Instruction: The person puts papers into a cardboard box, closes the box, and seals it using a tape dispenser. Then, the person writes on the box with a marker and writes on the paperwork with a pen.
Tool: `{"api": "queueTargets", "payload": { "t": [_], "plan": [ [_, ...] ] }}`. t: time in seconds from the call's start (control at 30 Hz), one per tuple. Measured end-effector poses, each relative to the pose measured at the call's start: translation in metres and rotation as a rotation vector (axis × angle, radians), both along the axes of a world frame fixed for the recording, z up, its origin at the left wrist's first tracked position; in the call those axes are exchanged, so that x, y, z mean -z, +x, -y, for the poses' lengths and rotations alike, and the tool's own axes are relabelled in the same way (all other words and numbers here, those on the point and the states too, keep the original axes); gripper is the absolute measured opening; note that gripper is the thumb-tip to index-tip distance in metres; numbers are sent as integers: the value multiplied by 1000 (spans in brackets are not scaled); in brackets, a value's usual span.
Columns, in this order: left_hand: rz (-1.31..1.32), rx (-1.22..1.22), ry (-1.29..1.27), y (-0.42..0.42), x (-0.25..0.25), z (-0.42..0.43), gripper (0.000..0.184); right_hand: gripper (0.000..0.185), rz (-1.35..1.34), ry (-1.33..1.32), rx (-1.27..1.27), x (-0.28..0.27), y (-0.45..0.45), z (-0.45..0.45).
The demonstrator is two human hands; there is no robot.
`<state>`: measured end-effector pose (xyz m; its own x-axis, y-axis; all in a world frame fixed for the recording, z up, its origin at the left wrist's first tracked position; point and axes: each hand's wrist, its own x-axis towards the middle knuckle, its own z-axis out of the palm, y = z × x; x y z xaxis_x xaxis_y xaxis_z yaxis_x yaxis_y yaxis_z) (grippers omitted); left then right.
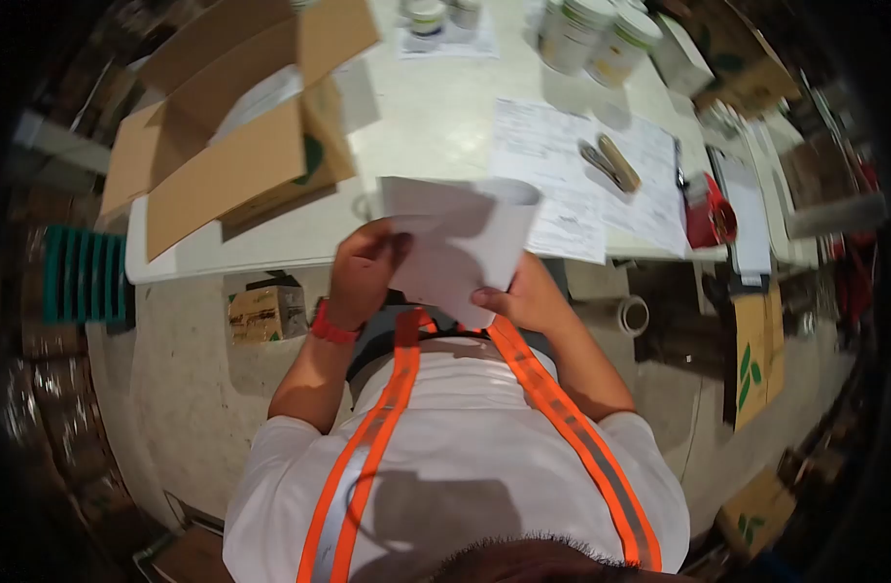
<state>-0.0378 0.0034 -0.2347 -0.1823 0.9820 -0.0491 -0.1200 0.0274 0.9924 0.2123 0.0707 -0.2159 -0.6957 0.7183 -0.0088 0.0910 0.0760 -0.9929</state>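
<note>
Between my two hands is a white sheet of paper (460, 248), its far right corner curling over. My left hand (363, 267) pinches the sheet at its left edge, with a red band on the wrist. Its lower right side is gripped by my right hand (528, 296), thumb on top and fingers hidden beneath. Just past the sheet, printed papers (552, 165) lie on the white table (426, 107). A stapler (611, 163) rests on those papers. To the left stands an open cardboard box (241, 199), something pale inside it.
White tubs (601, 44) stand at the table's back right, smaller jars (428, 17) at the back middle. A red tape dispenser (708, 209) and a clipboard (744, 209) sit at the right. On the floor are a small carton (267, 313) and a green crate (84, 275).
</note>
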Motion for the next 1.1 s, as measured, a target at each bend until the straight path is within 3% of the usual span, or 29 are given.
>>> {"api": "queueTargets", "payload": {
  "t": [0.1, 0.17, 0.3, 0.4, 0.6, 0.7, 0.8, 0.9, 0.93, 1.03, 1.07, 1.1],
  "plan": [
    [-76, -15, 257, 23, -36, -3, 53, 74, -299, -18, 242, -1, -10, 0],
    [6, 57, 258, 20, -38, -5, 56, 71, -240, -68, 287, -14, -16, -5],
    [136, -1, 239, 32, -44, -14, 49, 63, -213, -74, 369, -19, -20, -11],
    [-14, 41, 167, 24, -44, -14, 38, 61, -218, -26, 395, -20, -24, -10],
    [26, -6, 260, 30, -40, -11, 30, 65, -214, 25, 380, -23, -23, -9],
    [24, 18, 247, 32, -42, -9, 31, 53, -455, -4, 388, -15, -18, -19],
    [18, 98, 168, 26, -43, -10, 45, 29, -391, -136, 564, -16, -2, -30],
    [-860, -274, 647, 27, -81, -13, 64, 13, -295, 233, 544, -35, 1, -25],
    [-1013, -195, 727, 20, -98, -11, 81, 11, -240, 441, 455, -46, -4, -22],
    [-1212, 177, 899, 21, -148, -11, 34, 11, -14, 963, 199, -81, -18, -15],
    [-1125, 109, 849, 23, -147, -11, 12, 12, 3, 921, 201, -88, -20, -13],
    [-1115, 82, 841, 16, -152, -10, 12, 12, 22, 883, 206, -95, -20, -12]
  ]
}}
